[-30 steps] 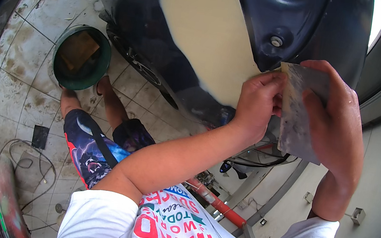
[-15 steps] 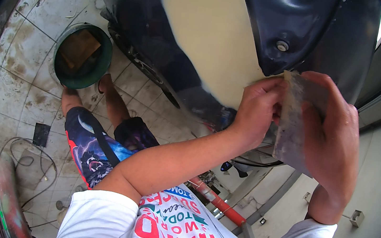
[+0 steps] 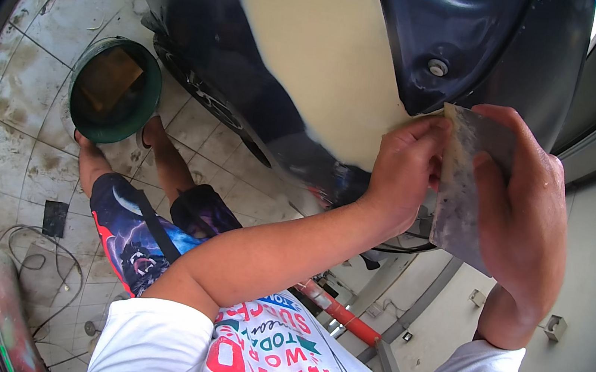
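A flat grey rectangular sheet (image 3: 455, 218), its left edge stained beige, stands upright beside the dark blue car panel. My right hand (image 3: 528, 209) grips it from the right side, thumb across its face. My left hand (image 3: 407, 159) is closed, fingertips pinched at the sheet's upper beige edge; what lies behind the fingers is hidden. Just beyond that hand, a broad patch of cream-coloured filler (image 3: 324, 46) covers part of the car panel (image 3: 209, 5). A recessed dark section with a round fastener (image 3: 438, 67) lies beside the patch.
A green bucket (image 3: 75, 108) with dark liquid and a brown sheet (image 3: 115, 79) stands on the stained tile floor (image 3: 17, 89) by my feet. A loose cable (image 3: 21, 229) lies at the lower left. A red pole (image 3: 338, 310) and a pale wall (image 3: 595, 248) are to the right.
The view has shifted slightly, so the bucket and car appear further left. My hands keep the same grip on the sheet, whose grey face shows a little more.
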`<state>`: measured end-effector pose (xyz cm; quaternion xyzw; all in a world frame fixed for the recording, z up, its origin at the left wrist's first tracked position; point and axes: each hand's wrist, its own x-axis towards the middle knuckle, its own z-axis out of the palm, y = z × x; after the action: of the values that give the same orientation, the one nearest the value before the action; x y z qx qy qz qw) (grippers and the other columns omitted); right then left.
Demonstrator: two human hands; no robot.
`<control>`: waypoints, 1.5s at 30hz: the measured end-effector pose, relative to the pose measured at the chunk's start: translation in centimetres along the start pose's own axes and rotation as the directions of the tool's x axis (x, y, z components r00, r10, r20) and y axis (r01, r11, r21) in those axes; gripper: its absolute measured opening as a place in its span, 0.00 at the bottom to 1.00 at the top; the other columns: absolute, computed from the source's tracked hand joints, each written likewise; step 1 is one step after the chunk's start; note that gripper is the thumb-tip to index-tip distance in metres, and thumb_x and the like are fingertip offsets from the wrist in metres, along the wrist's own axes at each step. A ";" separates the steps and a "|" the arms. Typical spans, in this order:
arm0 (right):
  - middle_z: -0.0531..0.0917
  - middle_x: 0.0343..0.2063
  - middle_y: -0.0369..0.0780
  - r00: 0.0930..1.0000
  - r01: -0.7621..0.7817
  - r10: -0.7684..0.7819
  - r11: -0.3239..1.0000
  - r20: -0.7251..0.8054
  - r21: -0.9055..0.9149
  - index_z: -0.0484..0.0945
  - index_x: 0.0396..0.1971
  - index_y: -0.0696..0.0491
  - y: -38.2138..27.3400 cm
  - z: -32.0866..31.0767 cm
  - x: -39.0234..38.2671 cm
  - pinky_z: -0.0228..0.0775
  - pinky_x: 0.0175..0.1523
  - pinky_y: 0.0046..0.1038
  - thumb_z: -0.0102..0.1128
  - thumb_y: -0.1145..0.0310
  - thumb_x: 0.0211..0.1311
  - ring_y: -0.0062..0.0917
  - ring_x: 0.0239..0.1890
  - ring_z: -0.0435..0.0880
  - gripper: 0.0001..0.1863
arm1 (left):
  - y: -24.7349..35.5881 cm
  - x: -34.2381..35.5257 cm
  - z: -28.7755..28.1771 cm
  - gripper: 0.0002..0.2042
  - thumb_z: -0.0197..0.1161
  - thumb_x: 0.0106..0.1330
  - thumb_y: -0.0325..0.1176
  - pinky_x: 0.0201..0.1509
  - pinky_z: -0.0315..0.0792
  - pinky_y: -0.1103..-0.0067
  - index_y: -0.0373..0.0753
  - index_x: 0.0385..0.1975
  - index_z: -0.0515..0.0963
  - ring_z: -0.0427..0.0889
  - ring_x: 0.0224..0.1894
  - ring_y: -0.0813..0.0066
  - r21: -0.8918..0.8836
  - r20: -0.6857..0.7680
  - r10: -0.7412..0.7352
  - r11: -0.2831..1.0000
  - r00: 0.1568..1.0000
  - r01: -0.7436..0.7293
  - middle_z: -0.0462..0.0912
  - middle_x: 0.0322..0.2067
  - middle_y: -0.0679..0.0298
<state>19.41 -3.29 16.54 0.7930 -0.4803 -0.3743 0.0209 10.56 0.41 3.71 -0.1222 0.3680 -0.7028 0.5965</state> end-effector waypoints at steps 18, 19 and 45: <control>0.81 0.24 0.56 0.999 -0.007 0.010 0.999 -0.046 0.051 0.77 0.46 0.64 0.0 1.1 0.1 0.76 0.40 0.40 0.49 0.82 0.58 0.53 0.29 0.85 0.16 | -0.3 0.4 -2.0 0.11 0.54 0.80 0.40 0.30 0.68 0.83 0.41 0.42 0.80 0.77 0.26 0.86 0.061 0.074 -0.023 0.998 0.997 0.019 0.82 0.29 0.72; 0.81 0.24 0.56 0.998 -0.003 0.007 0.998 -0.058 0.067 0.77 0.47 0.64 -0.1 1.2 0.1 0.76 0.40 0.41 0.49 0.82 0.58 0.52 0.29 0.85 0.16 | -0.2 0.4 -2.1 0.11 0.54 0.80 0.40 0.31 0.68 0.83 0.41 0.42 0.80 0.77 0.26 0.86 0.071 0.065 -0.021 0.997 0.998 0.016 0.81 0.29 0.73; 0.84 0.26 0.51 0.992 -0.019 0.036 0.991 -0.125 0.132 0.78 0.48 0.61 0.0 0.9 -1.5 0.77 0.39 0.33 0.51 0.82 0.59 0.45 0.28 0.87 0.17 | 0.1 -0.4 -2.4 0.12 0.56 0.79 0.37 0.31 0.74 0.84 0.36 0.47 0.82 0.81 0.26 0.85 0.203 0.156 0.093 0.971 0.983 -0.124 0.85 0.31 0.69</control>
<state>18.42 -1.86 16.73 0.8081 -0.5124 -0.2906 0.0048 9.29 1.63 2.03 -0.0883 0.2526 -0.6935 0.6690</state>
